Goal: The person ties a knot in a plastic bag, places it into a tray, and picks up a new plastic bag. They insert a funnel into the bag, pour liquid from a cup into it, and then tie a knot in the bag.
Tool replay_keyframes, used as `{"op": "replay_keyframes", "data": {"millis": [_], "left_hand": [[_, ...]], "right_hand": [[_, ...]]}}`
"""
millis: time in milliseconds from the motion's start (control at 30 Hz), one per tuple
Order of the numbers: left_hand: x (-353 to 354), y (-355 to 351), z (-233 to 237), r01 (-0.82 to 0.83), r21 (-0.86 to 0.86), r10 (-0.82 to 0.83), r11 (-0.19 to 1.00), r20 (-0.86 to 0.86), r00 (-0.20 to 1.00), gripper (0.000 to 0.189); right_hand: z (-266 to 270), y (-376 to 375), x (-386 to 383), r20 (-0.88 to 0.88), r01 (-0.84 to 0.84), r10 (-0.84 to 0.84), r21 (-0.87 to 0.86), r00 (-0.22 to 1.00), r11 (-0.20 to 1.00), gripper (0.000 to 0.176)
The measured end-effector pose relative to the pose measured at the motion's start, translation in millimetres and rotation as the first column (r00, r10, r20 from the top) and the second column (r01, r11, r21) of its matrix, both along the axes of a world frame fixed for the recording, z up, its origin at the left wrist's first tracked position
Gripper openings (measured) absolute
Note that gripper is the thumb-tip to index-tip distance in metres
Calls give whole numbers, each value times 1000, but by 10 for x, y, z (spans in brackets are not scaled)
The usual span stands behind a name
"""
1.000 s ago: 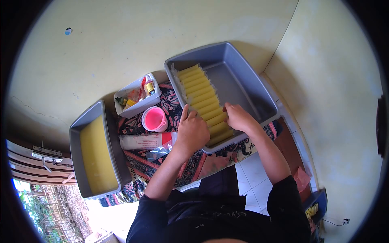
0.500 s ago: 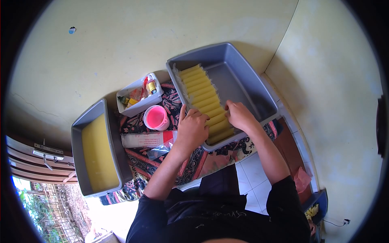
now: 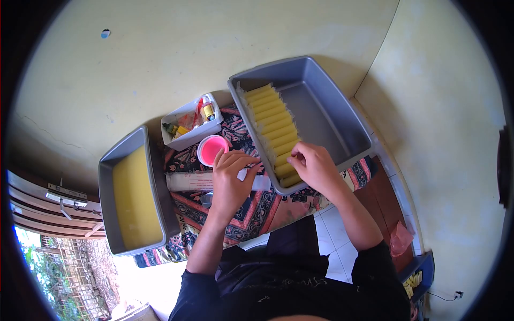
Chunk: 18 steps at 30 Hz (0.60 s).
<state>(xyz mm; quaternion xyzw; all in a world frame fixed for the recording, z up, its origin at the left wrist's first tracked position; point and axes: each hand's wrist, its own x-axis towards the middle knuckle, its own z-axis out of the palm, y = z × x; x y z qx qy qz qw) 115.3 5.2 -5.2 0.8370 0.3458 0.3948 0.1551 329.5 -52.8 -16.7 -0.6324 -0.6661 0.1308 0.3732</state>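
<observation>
My left hand (image 3: pixel 232 179) hovers over the plastic packet (image 3: pixel 190 181), its fingers stretched and apart, just below the pink-lined cup (image 3: pixel 212 150). My right hand (image 3: pixel 315 165) is over the near end of the large grey tub (image 3: pixel 321 104), fingers curled and thumb against index finger. Whatever lies in that pinch is too small to make out. Along the tub's left side lies a row of yellow-filled plastic tubes (image 3: pixel 278 122) with loose clear ends. My right fingertips are close to the nearest tubes and partly cover them.
A second grey tub (image 3: pixel 156 198) at left holds yellow liquid (image 3: pixel 135 198). A small white basket (image 3: pixel 191 138) with bottles stands against the wall. Patterned cloth (image 3: pixel 257 216) covers the table. A pink bag (image 3: pixel 400 239) and a dark container with yellow pieces (image 3: pixel 420 275) are at lower right.
My left hand has left the tubes and moved left over the packet, its fingers spreading. My right hand has shifted slightly down and curled. The view has shifted a little.
</observation>
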Motion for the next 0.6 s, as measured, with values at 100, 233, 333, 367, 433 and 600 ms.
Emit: {"op": "replay_keyframes", "data": {"millis": [100, 233, 333, 367, 433, 600], "left_hand": [[-240, -13, -68, -18, -118, 17, 993, -11, 1000, 15], [-585, -125, -312, -85, -305, 83, 949, -22, 996, 19], [-787, -205, -540, -122, -292, 105, 949, -72, 992, 26], [-835, -225, -611, -137, -246, 111, 960, -117, 987, 29], [-923, -245, -773, -155, -210, 127, 966, -138, 982, 39], [-1021, -241, -970, -268, -100, 246, 958, -186, 951, 41]], "right_hand": [[73, -87, -325, -88, -52, 54, 24, 995, 998, 14], [-104, -267, -850, -73, -271, 288, 181, 955, 945, 11], [-253, -297, -1151, -101, -335, 346, 109, 933, 936, 13], [-311, -288, -1219, -165, -359, 359, 32, 918, 933, 14], [-496, -245, -1315, -126, -368, 369, 28, 921, 929, 15], [-768, -144, -1416, -136, -303, 297, -28, 945, 953, 16]]}}
